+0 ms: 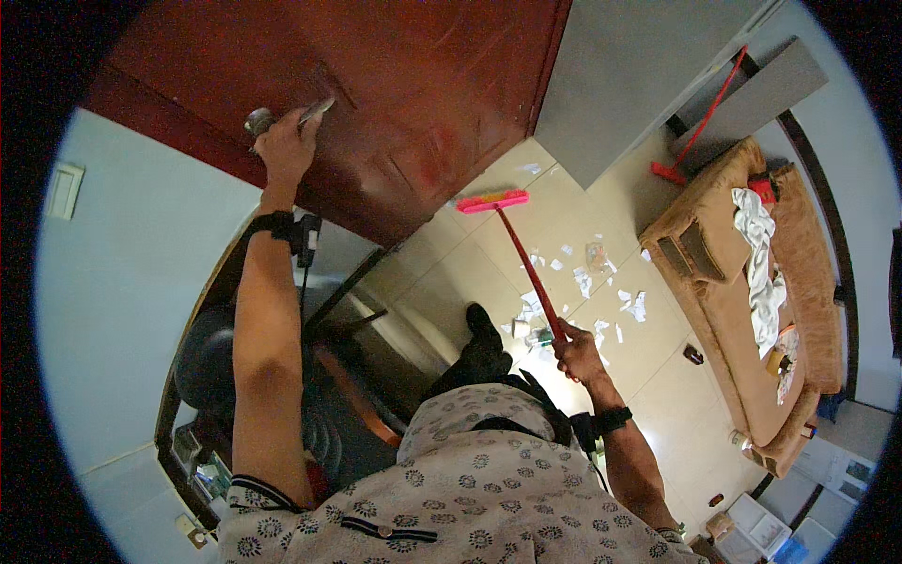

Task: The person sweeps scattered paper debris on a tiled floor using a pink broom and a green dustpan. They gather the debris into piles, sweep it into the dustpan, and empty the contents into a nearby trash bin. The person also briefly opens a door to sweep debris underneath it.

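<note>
My left hand reaches up to a dark red door, its fingers closed round the metal door handle. A round metal knob shows beside the knuckles. Low on the right, my right hand is wrapped round the red stick of a broom. The broom's pink head rests on the tiled floor near the door's lower edge. Scraps of white paper lie scattered to the right of the stick.
A brown sofa with a white cloth on it stands at the right. Behind it leans another red-handled broom. A grey panel borders the door. Black chair-like furniture sits beside my left arm. A small dark object lies on the floor.
</note>
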Tool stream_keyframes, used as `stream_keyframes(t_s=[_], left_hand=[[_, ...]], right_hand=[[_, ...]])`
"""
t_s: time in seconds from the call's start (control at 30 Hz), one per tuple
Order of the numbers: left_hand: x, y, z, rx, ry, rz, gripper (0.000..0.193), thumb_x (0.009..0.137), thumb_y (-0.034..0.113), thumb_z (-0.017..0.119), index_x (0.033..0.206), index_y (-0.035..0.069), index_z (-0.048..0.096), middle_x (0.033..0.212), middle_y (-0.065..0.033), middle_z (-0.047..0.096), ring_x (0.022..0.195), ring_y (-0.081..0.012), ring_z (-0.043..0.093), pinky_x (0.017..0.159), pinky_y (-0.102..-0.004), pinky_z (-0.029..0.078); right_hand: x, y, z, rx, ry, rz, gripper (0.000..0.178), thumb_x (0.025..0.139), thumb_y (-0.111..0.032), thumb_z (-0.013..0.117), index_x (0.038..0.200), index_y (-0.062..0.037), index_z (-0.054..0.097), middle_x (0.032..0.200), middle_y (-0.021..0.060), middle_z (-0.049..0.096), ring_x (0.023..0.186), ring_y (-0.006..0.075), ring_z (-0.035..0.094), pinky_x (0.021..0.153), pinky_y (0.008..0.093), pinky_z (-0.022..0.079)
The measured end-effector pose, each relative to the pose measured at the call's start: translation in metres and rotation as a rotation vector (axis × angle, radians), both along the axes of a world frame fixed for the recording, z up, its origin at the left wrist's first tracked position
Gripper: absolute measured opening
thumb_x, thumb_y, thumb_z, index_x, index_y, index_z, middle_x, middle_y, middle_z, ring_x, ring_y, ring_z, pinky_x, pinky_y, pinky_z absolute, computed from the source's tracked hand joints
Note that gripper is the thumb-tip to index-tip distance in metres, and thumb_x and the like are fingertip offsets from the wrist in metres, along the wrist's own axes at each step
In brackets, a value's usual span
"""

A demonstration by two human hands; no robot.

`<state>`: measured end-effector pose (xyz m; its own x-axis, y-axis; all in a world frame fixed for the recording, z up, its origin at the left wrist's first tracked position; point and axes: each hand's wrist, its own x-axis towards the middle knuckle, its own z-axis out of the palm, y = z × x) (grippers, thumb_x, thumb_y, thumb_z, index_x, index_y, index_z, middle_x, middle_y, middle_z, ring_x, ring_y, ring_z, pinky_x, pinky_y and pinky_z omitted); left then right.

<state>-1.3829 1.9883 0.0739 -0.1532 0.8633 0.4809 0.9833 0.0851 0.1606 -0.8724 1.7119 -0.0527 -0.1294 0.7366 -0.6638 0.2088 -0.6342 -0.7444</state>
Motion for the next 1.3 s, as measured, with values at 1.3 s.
stream_keyframes(t_s=[1.3], left_hand=[[0.286,-0.073,-0.015,0.007,-0.024,-0.606,0.036,0.078,0.016,0.055,0.107,-0.004,0.060,0.095,-0.0180,0.061,0.092,-0.0285,0.058,0.087,-0.0421,0.042]], right_hand=[[-0.017,0.009,0.025,-0.287,-0.313,-0.008,0.049,0.089,-0.007,0.057,0.137,-0.0077,0.049,0.059,0.0000,0.052,0.041,0.0089,0.046,0.035,0.0248,0.036]])
